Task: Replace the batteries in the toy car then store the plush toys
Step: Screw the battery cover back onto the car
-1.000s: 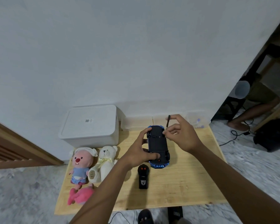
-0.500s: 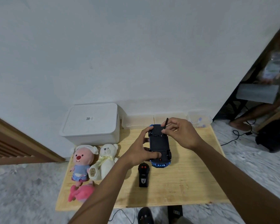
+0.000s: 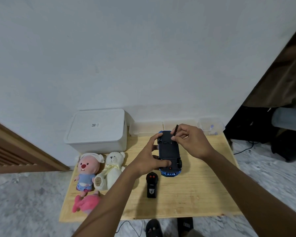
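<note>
Wooden table (image 3: 186,199): our left hand (image 3: 148,159) grips the flipped car (image 3: 168,151) steady; right hand (image 3: 193,141) pinches a screwdriver (image 3: 175,130) above, for the battery cover.

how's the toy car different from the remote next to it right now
The toy car is blue, flipped underside up and gripped by the left hand; the remote is black, narrower, and lies untouched. The right hand holds a dark tool at the car, not the remote. Both are on the wooden table.

table (image 3: 195,194): pale matt wood | toy car (image 3: 169,151): glossy plastic | plush toys (image 3: 113,168): fuzzy cloth
</note>
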